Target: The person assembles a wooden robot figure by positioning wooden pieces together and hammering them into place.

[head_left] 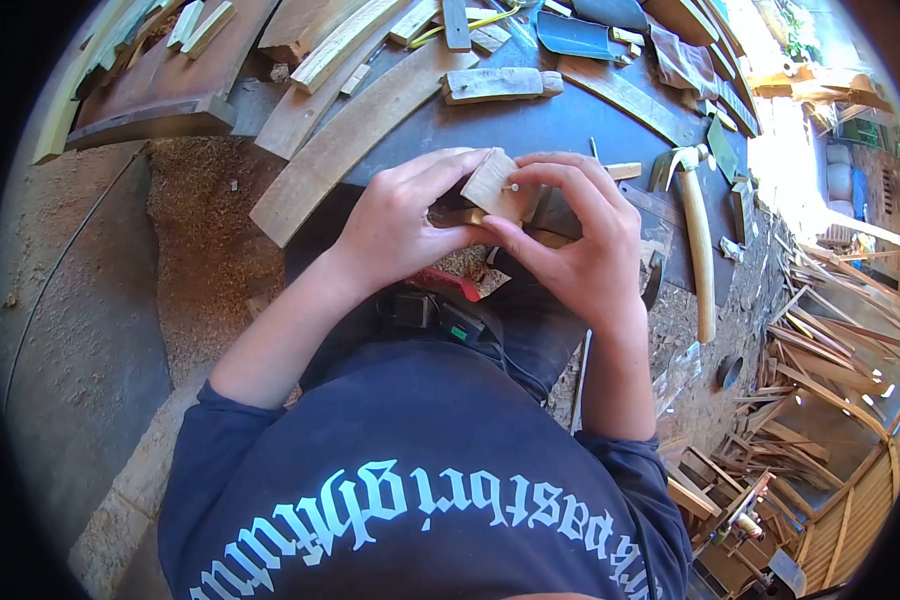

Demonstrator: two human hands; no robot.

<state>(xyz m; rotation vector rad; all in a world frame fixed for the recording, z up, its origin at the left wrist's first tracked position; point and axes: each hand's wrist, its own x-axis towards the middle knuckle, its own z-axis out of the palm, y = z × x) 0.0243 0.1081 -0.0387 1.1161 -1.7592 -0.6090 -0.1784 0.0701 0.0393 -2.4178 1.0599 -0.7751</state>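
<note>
A small pale wooden block (492,186) is held up between both hands, close to the near edge of the workbench. My left hand (406,212) grips its left side, thumb below and fingers over the top. My right hand (587,217) closes on the right side, with the index finger curled close to a small pin with a pale round head (513,187) that stands out from the wood. The thumbs nearly meet under the block. A claw hammer (699,235) with a wooden handle lies to the right of my right hand.
On the dark workbench (395,150) lie a curved plank (355,150), a thick wooden piece (500,85) and a blue dustpan-like scoop (575,38). Sawdust (200,240) covers the ground at left. Scrap wood (820,370) is piled at right.
</note>
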